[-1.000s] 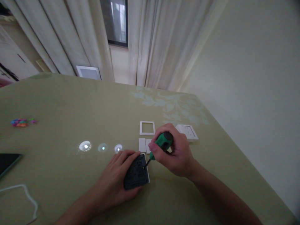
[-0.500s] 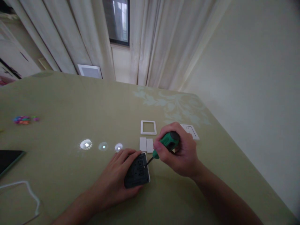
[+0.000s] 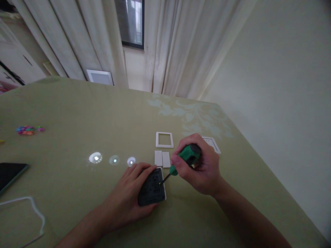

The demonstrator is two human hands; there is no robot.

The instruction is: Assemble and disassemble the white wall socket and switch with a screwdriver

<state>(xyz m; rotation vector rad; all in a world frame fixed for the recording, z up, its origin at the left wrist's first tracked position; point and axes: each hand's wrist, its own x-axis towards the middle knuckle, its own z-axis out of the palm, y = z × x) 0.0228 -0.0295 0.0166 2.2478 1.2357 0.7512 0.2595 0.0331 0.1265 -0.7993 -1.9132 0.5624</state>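
My left hand [image 3: 131, 196] grips a dark, square wall-switch body [image 3: 151, 191] with a white rim, its back side turned up towards me and tilted. Wrapped around the green handle of a screwdriver [image 3: 188, 155] is my right hand [image 3: 200, 165]. The screwdriver's thin shaft slants down to the left, and its tip meets the back of the switch body near the right side. Just beyond the body lie two white switch rockers [image 3: 158, 158] side by side. Farther back is an empty white square frame [image 3: 164, 140]. A white socket plate [image 3: 212, 144] shows partly behind my right hand.
On the left of the table [image 3: 103, 110] are a cluster of small colourful pieces [image 3: 26, 130], a dark flat device [image 3: 11, 174] and a white cable [image 3: 33, 206]. A wall [image 3: 284, 103] borders the right side; curtains [image 3: 186, 44] hang behind.
Both hands stay on the same things. The view has shifted very slightly. The screwdriver's handle and my right hand have moved slightly right, with the tip still at the switch body.
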